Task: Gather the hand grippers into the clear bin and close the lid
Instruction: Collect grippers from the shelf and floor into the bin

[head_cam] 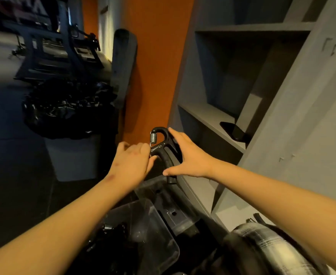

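Observation:
A black hand gripper with a steel coil spring at its top is held upright in the air between both hands. My left hand is closed around its left handle. My right hand wraps the right handle from behind, thumb below and fingers up along it. Below them stands the clear bin, uncovered, with at least one more dark hand gripper lying inside. The bin's dark lid leans behind it.
Grey shelving rises on the right, with a black phone lying on one shelf. A waste bin with a black bag stands at left beside an orange wall. A plaid-patterned bag sits at lower right.

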